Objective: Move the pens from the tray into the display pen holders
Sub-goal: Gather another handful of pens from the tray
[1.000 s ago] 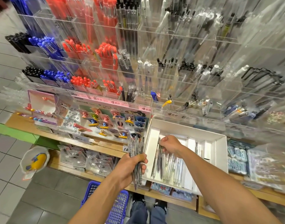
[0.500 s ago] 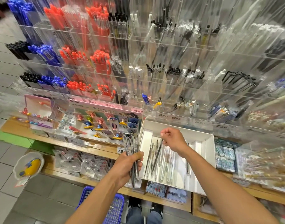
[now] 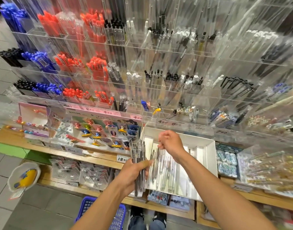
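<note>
A white tray [image 3: 208,151] sits on the wooden shelf and holds several clear pens [image 3: 165,165] lying lengthwise. My left hand [image 3: 134,173] grips an upright bundle of clear pens [image 3: 138,156] just left of the tray. My right hand [image 3: 169,141] hovers above the tray's left half, fingers curled, pinching the top of a thin pen [image 3: 157,156] that hangs down over the tray. Clear acrylic pen holders [image 3: 159,100] rise in tiers behind the tray, with red, blue, black and clear pens.
A card display of character pens [image 3: 107,131] stands left of the tray. Packaged erasers [image 3: 227,161] lie to its right. A blue basket [image 3: 101,214] sits on the floor by my shoes, and a white bowl [image 3: 23,176] hangs at lower left.
My right hand has risen out of the tray with a pen pinched in its fingers. My left hand keeps its bundle and has shifted slightly toward the tray.
</note>
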